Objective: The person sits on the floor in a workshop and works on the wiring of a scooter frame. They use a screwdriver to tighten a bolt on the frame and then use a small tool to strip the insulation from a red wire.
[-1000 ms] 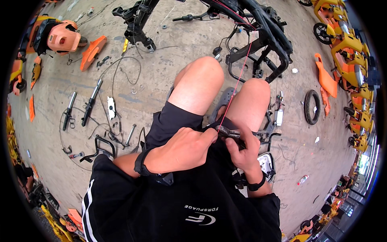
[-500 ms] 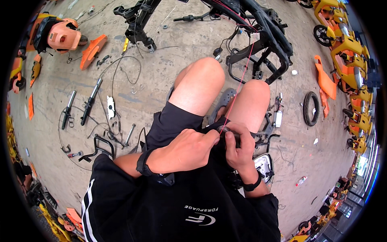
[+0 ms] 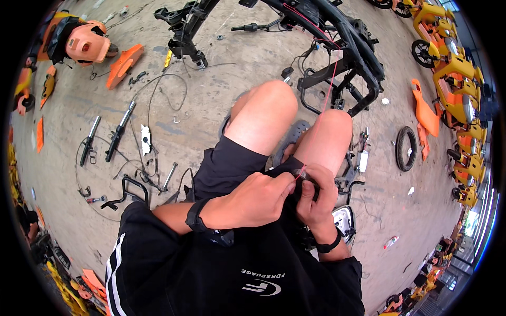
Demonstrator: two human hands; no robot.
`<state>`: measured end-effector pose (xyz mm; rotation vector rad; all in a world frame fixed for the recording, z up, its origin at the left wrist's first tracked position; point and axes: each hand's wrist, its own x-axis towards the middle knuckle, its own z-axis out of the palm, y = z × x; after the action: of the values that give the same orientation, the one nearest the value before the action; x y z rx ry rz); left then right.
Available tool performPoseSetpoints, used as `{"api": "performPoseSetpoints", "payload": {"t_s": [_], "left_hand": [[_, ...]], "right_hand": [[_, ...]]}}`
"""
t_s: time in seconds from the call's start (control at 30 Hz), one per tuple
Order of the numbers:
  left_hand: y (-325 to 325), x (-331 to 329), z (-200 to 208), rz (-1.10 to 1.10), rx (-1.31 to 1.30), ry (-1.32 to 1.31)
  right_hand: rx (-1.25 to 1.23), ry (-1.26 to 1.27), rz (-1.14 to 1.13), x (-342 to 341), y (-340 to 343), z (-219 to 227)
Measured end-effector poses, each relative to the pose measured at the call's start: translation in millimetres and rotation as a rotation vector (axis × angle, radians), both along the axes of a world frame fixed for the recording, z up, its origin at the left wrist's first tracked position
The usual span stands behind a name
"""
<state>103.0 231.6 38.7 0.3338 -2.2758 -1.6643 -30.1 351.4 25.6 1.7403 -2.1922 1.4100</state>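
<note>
- Currently, left hand and right hand both pinch a small connector on the red wire – over the right thigh.
- Wire runs taut up to the black frame.
- Judged: mid-job – connector in hand, frame stripped, parts scattered on floor.

This is a repair workshop for small scooters: a stripped black metal scooter frame stands on the stained grey concrete floor, orange plastic body panels lie loose, a bare black rubber tyre rests nearby, and yellow-orange scooters line the right edge.
</note>
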Motion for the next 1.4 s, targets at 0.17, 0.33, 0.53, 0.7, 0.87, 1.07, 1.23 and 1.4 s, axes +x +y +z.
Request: {"api": "performPoseSetpoints", "payload": {"t_s": [0.17,0.33,0.53,0.7,0.87,1.07,1.23,1.4], "left_hand": [[1,0,1,-0.014,0.089,-0.003],[2,7,0,0.022,0.116,0.010],[-2,9,5,0.037,0.037,0.085],[-1,7,2,0.002,-0.008,0.076],[-1,8,1,-0.004,-0.009,0.054],[-2,8,0,-0.010,-0.023,0.055],[-1,8,0,0.002,-0.053,0.072],[1,7,1,0.015,-0.069,0.088]], "right_hand": [[0.014,0.068,0.035,-2,6,4],[-0.027,0.119,0.054,-3,3,8],[0.017,0.084,0.064,0,4,6],[-0.026,0.110,0.067,-2,0,4],[-0.002,0.012,0.048,0,-3,10],[0.026,-0.042,0.038,1,-4,12],[0.022,-0.047,0.047,1,-6,11],[0.023,-0.049,0.049,0,-4,6]]}}
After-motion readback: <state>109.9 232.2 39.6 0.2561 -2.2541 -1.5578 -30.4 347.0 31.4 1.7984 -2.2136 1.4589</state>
